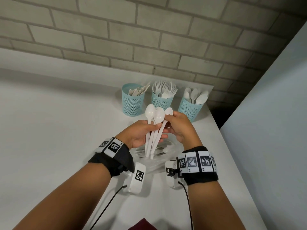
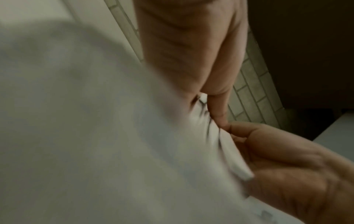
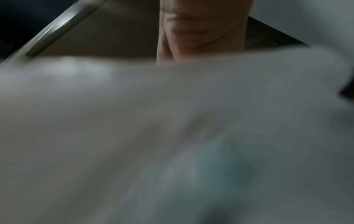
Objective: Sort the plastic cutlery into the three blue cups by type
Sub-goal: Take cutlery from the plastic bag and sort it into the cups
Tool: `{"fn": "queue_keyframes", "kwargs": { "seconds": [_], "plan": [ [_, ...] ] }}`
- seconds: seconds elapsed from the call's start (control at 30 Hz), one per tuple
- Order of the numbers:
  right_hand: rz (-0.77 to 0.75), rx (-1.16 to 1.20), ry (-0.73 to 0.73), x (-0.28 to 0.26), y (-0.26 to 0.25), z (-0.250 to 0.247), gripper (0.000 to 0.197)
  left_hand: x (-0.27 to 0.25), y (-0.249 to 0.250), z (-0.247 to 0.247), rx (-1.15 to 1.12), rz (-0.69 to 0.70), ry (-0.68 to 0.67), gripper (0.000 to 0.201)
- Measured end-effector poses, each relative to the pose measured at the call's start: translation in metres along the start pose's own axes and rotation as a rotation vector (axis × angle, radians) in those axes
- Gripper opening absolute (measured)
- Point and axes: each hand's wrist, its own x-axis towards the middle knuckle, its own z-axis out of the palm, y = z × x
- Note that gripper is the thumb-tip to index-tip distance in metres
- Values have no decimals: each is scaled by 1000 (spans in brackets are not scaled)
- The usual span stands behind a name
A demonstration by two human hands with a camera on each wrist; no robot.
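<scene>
Spoons (image 1: 155,123), three white plastic, bowls up, above bench (image 1: 58,122) in front of three blue cups (image 1: 162,100) | left hand (image 1: 141,133) grip: thumb and fingers clasp the handles | right hand (image 1: 180,126) grip: fingertips pinch rightmost spoon | cups hold knives, forks, spoons

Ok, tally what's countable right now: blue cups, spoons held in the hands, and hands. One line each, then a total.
Blue cups: 3, holding knives, forks and spoons
Held spoons: 3, bowls up
Hands: 2, left hand gripping the handles, right hand pinching one spoon
Total: 8
Cutlery inside the cups overlaps too much to count.
</scene>
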Motion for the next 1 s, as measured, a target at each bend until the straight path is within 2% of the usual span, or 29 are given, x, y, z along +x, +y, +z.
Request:
{"fn": "queue_keyframes", "kwargs": {
  "seconds": [0.2, 0.37, 0.5, 0.6, 0.7, 0.8, 0.93, 1.0],
  "plan": [
    [50, 186, -14, -1, 5, 14, 26, 2, -5, 2, -31, 18, 80, 15],
    [2, 138, -36, -3, 14, 16, 9, -1, -2, 7, 42, 53, 69, 12],
    [12, 148, 31, -2, 11, 15, 8, -6, 0, 13, 51, 5, 25, 30],
    [5, 199, 48, -1, 9, 13, 16, -10, 1, 13, 15, -48, -29, 43],
    [-6, 231, -5, -3, 10, 13, 27, -11, 2, 10, 52, -103, -50, 57],
    [-27, 281, -129, -6, 9, 14, 28, -10, 2, 10, 69, -116, -46, 66],
    [-56, 405, -291, -9, 6, 14, 9, -8, 0, 11, 41, -100, -50, 63],
    [-38, 439, -302, -7, 7, 12, 15, -9, 2, 12, -4, -114, -77, 58]
  ]
}}
